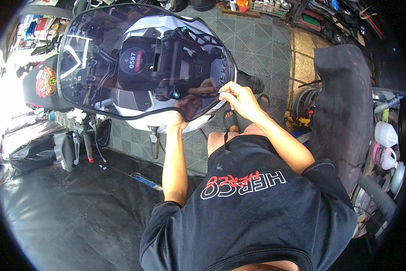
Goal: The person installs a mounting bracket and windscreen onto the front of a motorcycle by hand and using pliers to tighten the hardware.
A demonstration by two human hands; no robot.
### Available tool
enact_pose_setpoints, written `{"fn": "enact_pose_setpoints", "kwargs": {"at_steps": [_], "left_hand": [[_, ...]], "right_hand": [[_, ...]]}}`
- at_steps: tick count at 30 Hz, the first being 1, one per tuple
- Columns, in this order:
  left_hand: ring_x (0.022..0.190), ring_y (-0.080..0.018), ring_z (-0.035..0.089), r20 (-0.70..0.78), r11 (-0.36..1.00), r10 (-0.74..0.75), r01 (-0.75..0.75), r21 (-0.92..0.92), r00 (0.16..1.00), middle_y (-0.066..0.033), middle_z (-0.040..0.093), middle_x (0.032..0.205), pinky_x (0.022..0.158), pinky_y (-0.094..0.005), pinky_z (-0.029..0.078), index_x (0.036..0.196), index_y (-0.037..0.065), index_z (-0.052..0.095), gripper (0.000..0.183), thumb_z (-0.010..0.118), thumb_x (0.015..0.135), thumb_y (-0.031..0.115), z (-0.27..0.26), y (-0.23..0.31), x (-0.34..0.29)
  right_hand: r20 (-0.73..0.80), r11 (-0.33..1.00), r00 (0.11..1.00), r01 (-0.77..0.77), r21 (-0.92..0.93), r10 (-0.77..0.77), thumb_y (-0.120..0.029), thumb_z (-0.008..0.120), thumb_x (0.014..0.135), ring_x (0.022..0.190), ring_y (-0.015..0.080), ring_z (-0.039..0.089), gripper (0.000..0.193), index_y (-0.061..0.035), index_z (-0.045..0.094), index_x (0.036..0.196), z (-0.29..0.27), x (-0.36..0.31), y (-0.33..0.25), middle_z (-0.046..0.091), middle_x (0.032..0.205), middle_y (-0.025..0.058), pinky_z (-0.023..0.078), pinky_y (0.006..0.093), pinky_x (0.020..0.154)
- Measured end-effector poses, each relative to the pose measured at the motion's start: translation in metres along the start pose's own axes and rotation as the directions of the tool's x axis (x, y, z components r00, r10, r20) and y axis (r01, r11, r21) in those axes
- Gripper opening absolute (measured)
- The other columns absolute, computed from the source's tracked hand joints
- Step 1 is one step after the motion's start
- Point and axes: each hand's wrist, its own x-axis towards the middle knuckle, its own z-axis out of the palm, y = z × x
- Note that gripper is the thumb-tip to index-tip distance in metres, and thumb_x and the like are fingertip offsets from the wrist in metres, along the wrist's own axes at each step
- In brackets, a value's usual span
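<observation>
Right hand (240, 100) pinching windscreen (121, 58) edge trim; left hand (181, 113) supporting underneath.

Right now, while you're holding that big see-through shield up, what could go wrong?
1. The tinted windscreen is wide, and the left hand props it only from underneath at the lower edge, so it might tip or slip.
2. The right hand pinches the black edge trim with just its fingers; it may pop loose.
3. A dropped shield could hit the sandalled foot or scratch on the tiled floor.
</observation>
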Motion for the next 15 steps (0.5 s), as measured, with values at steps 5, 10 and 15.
{"fn": "enact_pose_setpoints", "kwargs": {"at_steps": [5, 10, 15], "left_hand": [[0.098, -0.0267, 0.057, -0.030, 0.999, -0.034, 0.032, -0.044, 0.999, -0.0166, 0.064, 0.107, 0.091, -0.0390, 0.043, 0.111, -0.005, 0.062, 0.037, 0.055, 0.084, 0.019, -0.020, -0.003, 0.001], [0.094, -0.0257, 0.056, -0.041, 0.999, -0.012, 0.010, -0.047, 0.999, -0.0172, 0.062, 0.101, 0.089, -0.0379, 0.043, 0.112, -0.007, 0.059, 0.036, 0.051, 0.088, 0.018, -0.005, -0.002, 0.001], [0.093, -0.0246, 0.054, -0.112, 0.996, -0.013, 0.004, -0.085, 0.994, -0.0159, 0.060, 0.098, 0.087, -0.0362, 0.042, 0.111, -0.008, 0.058, 0.034, 0.046, 0.090, 0.017, -0.003, -0.004, 0.002]], "right_hand": [[0.001, 0.999, 1.000, 0.016, -0.028, -0.016, -0.011, 0.059, 0.096, 0.061, 0.0059, 0.060, 0.013, 0.0008, 0.061, 0.102, 0.002, 0.002, -0.003, 0.072, 0.085, 0.0079, 0.046, 0.0212, 0.051], [-0.105, 0.992, 0.987, 0.113, -0.060, -0.119, -0.007, 0.061, 0.095, 0.064, 0.0093, 0.063, 0.010, 0.0018, 0.058, 0.096, 0.008, 0.000, 0.000, 0.071, 0.083, 0.0089, 0.048, 0.0234, 0.054], [-0.129, 0.945, 0.950, 0.254, -0.204, -0.283, -0.005, 0.064, 0.092, 0.064, 0.0135, 0.063, 0.010, 0.0024, 0.058, 0.095, 0.010, 0.002, 0.007, 0.068, 0.078, 0.0101, 0.050, 0.0278, 0.059]]}}
